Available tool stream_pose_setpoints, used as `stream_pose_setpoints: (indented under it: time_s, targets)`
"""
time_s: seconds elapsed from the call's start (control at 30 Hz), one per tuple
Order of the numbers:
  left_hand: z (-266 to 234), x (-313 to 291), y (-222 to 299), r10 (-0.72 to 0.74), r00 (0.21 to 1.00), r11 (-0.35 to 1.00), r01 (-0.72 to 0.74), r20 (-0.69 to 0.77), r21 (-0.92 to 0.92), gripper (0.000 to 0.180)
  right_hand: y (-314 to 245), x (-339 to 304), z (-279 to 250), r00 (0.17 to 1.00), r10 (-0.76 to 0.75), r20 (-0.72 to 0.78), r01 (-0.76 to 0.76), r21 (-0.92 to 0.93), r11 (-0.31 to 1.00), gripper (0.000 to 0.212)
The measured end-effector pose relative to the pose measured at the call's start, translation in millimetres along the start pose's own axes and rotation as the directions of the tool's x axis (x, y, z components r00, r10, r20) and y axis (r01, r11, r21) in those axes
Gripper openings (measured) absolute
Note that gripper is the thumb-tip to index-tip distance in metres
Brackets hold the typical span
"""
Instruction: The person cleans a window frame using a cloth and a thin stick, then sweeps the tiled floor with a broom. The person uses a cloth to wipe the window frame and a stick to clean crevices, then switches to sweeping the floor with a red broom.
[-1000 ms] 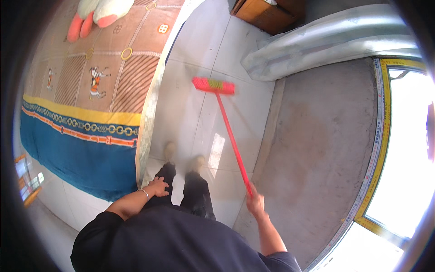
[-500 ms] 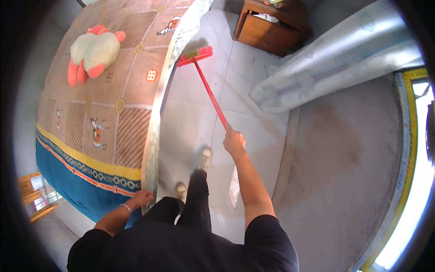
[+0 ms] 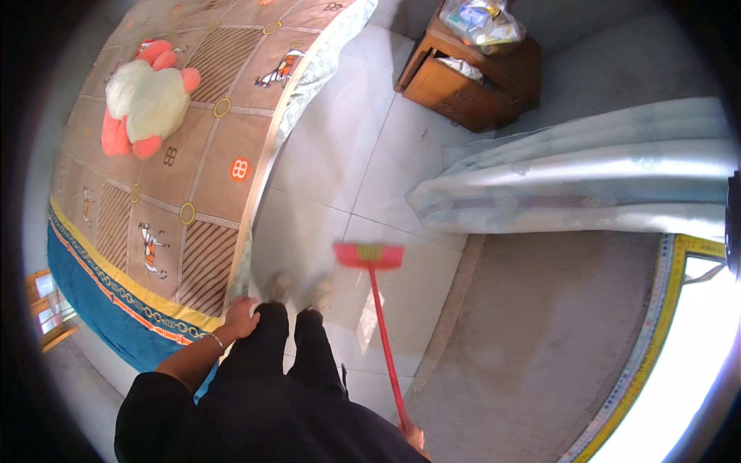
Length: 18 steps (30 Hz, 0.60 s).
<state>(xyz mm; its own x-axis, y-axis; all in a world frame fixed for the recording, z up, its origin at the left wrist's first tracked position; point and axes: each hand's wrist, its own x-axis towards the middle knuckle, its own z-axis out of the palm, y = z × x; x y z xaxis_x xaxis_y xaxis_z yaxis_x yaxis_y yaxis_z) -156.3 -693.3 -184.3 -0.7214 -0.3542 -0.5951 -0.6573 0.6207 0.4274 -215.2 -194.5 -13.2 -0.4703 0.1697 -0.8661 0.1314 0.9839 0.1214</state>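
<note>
A red broom [image 3: 385, 339] with a long thin handle stands out ahead of me, slanting up from the lower right. My right hand [image 3: 417, 438] is closed around the upper end of its handle, partly hidden by my dark top. The broom head [image 3: 369, 255], red with a yellowish-green middle, is over the pale tiled floor and slightly blurred. My left hand [image 3: 242, 317] hangs by the bed's near corner, beside my thigh. Its fingers are loosely bent and apart, with nothing visible in them; whether it touches the bed I cannot tell.
On the left, the bed [image 3: 204, 154] has a brown patterned cover and a plush toy [image 3: 148, 100] on top. A wooden nightstand [image 3: 471, 77] with a drawer pulled out carries a plastic bag [image 3: 485, 23]. To the right hangs a long pale curtain [image 3: 571, 177] beside a grey raised surface [image 3: 532, 324].
The broom head has swept from beside the bed back toward me and to the right. My right arm has drawn back to my side, and my feet have shifted.
</note>
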Motion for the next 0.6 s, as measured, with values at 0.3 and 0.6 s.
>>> stream_pose_setpoints:
  time_s: [0.3,0.6]
  targets:
    - [-35.3,120.1,73.6,0.234,0.972,0.970,-0.234,0.008,0.057,0.045,-130.0,23.3,-128.5,0.963,-0.184,-0.198,0.199,0.059,0.978,0.039]
    - [-107.8,210.6,76.0,0.364,0.931,0.924,-0.366,0.042,0.108,0.044,-515.3,307.4,-305.6,0.733,-0.522,-0.436,0.557,-0.055,0.829,0.053]
